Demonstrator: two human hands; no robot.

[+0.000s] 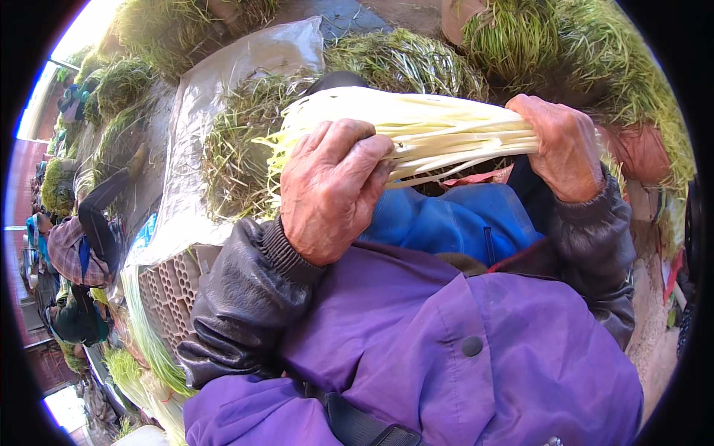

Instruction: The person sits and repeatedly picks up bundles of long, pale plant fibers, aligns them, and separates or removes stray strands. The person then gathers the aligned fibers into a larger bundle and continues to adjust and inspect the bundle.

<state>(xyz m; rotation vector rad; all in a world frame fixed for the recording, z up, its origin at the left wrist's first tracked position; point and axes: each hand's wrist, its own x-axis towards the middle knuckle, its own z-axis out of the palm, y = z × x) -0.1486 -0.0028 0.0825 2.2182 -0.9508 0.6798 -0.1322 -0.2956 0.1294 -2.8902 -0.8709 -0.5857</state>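
Observation:
I hold a bundle of long pale yellow stalks (pixel 439 123) crosswise in front of me, above a blue cloth (pixel 446 219) over my lap. My left hand (pixel 331 186) is closed on its left part, where thin leafy tips stick out past my knuckles. My right hand (pixel 558 149) grips the bundle's right end, fingers curled over it. Behind the bundle lies a heap of green grassy leaves (pixel 245 149), partly hidden by it.
A pale plastic sheet (pixel 201 111) lies left of the heap, above hollow bricks (pixel 167 290) and pale green stalks (pixel 141 320). More green heaps (pixel 513 44) and reddish sacks (pixel 639 152) surround me. Other people (pixel 82 253) are at the far left.

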